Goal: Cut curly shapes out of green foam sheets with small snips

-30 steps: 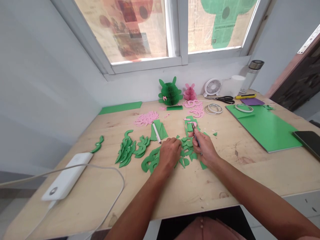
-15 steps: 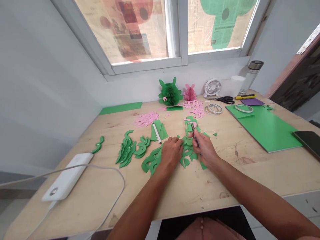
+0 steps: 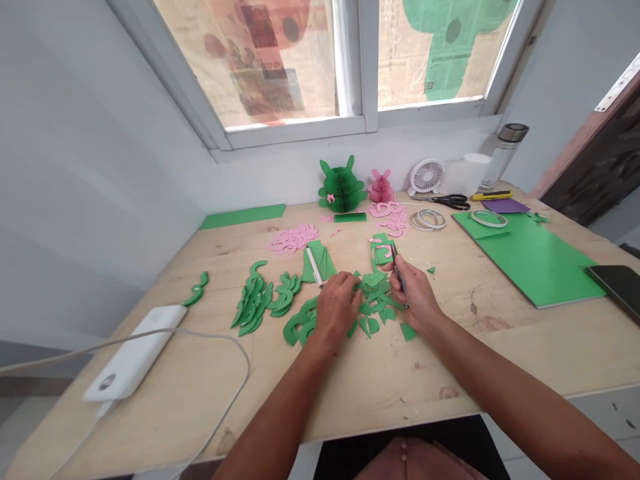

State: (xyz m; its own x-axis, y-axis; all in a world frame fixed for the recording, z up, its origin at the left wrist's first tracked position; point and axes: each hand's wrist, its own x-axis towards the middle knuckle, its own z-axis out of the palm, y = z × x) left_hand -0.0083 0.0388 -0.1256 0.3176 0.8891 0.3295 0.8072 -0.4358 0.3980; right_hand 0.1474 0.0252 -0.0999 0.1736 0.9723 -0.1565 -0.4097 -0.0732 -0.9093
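My right hand (image 3: pixel 414 290) is closed around a slim dark tool (image 3: pixel 399 273) with a grey handle, its thin tip pointing away from me. The tip is beside a pink curved paper piece (image 3: pixel 384 251) lying on green paper (image 3: pixel 381 260). What kind of tool it is, I cannot make out. Palm down, my left hand (image 3: pixel 339 303) rests among the cut green paper, its fingers bent and slightly apart, with the tips partly hidden. Green paper scraps (image 3: pixel 376 293) lie between the hands, and curved green cutouts (image 3: pixel 299 325) are left of my left hand.
A white pen (image 3: pixel 315 268) lies on green slips. Pink cutouts (image 3: pixel 295 238), tape rolls (image 3: pixel 429 220) and scissors (image 3: pixel 450 201) are farther back. Paper figures (image 3: pixel 342 189) stand by the wall. A green board (image 3: pixel 535 267) is at right; a white power bank (image 3: pixel 135 353) with cable at left.
My left hand has drawn back slightly to the left, off the scraps. My right hand has shifted a little right with the tool, whose tip has moved off the pink piece.
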